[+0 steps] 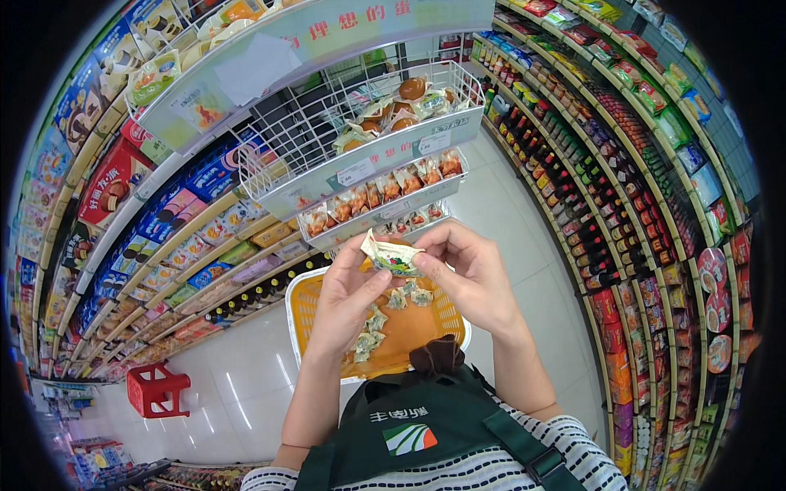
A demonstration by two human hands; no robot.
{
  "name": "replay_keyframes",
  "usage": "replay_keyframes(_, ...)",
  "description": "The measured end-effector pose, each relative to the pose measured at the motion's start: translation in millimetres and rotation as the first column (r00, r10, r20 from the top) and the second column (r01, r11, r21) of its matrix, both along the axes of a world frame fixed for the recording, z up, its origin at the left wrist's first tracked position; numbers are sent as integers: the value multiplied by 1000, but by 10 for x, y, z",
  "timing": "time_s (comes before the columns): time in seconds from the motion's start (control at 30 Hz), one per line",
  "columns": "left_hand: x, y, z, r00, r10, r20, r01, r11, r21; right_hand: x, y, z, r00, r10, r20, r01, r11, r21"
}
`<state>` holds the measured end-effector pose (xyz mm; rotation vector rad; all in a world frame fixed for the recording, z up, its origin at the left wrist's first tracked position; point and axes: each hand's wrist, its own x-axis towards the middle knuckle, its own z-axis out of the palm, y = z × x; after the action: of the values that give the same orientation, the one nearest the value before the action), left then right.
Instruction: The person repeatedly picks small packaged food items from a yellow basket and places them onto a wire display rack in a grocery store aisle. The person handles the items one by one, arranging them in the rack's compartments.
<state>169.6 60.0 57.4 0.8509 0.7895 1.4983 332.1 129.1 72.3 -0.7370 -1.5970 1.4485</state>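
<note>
Between my two hands is a small plastic-wrapped packet [394, 256], apparently a packaged brown egg, with green print on its pale wrapper. My left hand [353, 282] grips its left end, and my right hand [463, 270] pinches its right end between thumb and fingers. Below the hands is an orange plastic basket [293, 313] with a white rim, holding several similar small packets [368, 337] along its left and upper parts. Ahead, a white wire basket [288, 132] on a display rack holds several wrapped brown eggs [402, 113] at its right end.
Lower rack tiers hold rows of red-brown packets [368, 196]. Shelves of boxed snacks [202, 178] curve along the left, and shelves of bottles [546, 178] and packets along the right. A red plastic stool [156, 390] stands on the tiled floor at lower left.
</note>
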Motion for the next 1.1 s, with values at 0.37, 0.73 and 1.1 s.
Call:
replay_keyframes(0.37, -170, 75, -1367, 985, 4, -175, -113, 780, -616, -67, 270, -1192, 783, 62, 619, 18, 992, -122)
replay_keyframes(0.73, -63, -101, -1938, 975, -122, -185, -48, 700, -712, 99, 25, -3013, 555, -9, 832, 95, 994, -52)
replay_keyframes(1.1, -268, 436, -1012, 968, 80, -238, -170, 907, -384, -393, 1012, -570, 878, -406, 252, 299, 879, 373)
